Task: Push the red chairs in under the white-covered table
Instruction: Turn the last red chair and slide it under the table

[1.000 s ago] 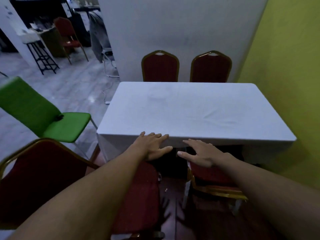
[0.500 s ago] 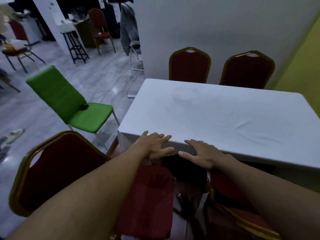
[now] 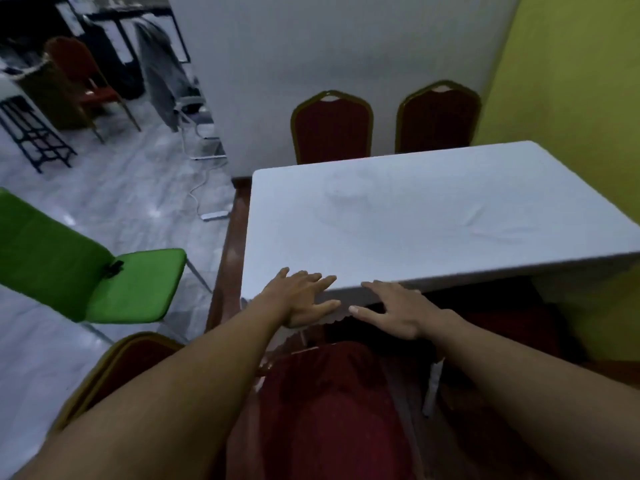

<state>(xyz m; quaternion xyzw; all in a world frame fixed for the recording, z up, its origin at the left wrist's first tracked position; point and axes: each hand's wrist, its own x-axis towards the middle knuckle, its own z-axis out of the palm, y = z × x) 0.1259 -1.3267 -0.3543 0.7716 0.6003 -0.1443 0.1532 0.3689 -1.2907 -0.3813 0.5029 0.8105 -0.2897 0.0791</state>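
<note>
Left grip, right grip unmoved on table

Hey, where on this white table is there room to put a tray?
Nearly all the white-covered table top is bare cloth, from the two red gold-framed chairs behind its far edge to the near edge. Only the near left corner is taken, where the left hand and right hand lie flat. Under that edge a red chair seat crowds the gap.

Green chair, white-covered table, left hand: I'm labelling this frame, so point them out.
green chair (image 3: pixel 135 285), head view, seat cushion.
white-covered table (image 3: pixel 433 230), head view, bare cloth top.
left hand (image 3: pixel 300 299), head view, back of hand.
</note>
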